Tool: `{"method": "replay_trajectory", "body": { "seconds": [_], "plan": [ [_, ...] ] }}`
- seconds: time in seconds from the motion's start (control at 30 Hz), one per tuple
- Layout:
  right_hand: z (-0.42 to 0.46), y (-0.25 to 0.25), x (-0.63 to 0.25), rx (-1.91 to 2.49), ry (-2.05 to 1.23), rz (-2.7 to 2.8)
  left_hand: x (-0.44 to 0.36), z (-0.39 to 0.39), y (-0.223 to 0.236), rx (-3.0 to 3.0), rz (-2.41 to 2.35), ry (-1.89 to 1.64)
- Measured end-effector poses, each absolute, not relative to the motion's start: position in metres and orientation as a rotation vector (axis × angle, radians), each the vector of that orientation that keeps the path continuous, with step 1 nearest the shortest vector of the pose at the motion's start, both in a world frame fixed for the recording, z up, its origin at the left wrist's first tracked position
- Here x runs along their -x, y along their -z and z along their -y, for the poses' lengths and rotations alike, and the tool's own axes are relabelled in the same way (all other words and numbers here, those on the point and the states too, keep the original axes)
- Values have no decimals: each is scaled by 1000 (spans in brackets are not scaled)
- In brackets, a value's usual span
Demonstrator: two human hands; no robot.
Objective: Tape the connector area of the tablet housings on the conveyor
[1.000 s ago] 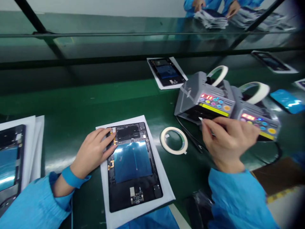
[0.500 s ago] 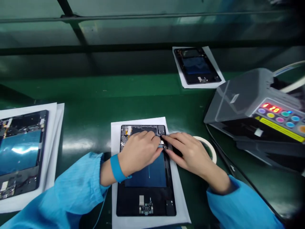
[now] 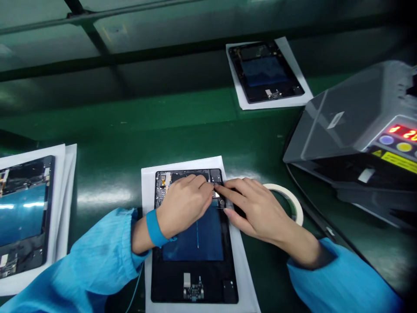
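Observation:
An opened tablet (image 3: 192,282) lies on white paper (image 3: 246,278), its blue battery (image 3: 208,234) and circuit parts exposed. My left hand (image 3: 187,202) is curled over the tablet's upper part, fingers closed, and its fingertips are hidden from view. A blue band (image 3: 154,229) circles that wrist. From the right reaches my right hand (image 3: 260,208), fingers stretched and thumb apart from the index finger. Its index fingertip touches the upper right of the tablet, close beside my left fingers. A thin line shows near the thumb tip, too fine to name.
Right of the tablet lies a roll of tape (image 3: 295,202), partly behind my right hand. A grey machine (image 3: 352,113) with a lit display and a cable stands at the right. Other opened tablets on paper lie at the left (image 3: 22,213) and far back (image 3: 265,71).
The view has shifted and tilted, so the tablet sits slightly farther left in it and the machine farther right. Both hands stay at the same upper part of the tablet, with small finger movements.

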State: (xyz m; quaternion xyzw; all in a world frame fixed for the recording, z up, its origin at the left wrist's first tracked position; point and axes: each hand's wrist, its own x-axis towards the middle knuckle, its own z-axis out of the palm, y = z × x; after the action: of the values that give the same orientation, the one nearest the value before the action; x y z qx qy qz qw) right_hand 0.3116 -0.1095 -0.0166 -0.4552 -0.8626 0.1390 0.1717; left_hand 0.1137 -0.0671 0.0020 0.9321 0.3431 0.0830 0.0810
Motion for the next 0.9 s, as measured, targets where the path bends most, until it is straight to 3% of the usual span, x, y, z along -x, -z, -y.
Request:
{"method": "replay_trajectory", "body": {
  "seconds": [0.57,0.8,0.9],
  "plan": [
    [115,9,-304,1286,55,2615,-105,78,-11,-3091,-776,-177],
    [114,13,-309,1266,-183,2401,-101,83,-8,-3037,-787,-232],
    [111,13,-307,1365,-87,2283,-101,82,-6,-3029,-775,-248]
  ]
}}
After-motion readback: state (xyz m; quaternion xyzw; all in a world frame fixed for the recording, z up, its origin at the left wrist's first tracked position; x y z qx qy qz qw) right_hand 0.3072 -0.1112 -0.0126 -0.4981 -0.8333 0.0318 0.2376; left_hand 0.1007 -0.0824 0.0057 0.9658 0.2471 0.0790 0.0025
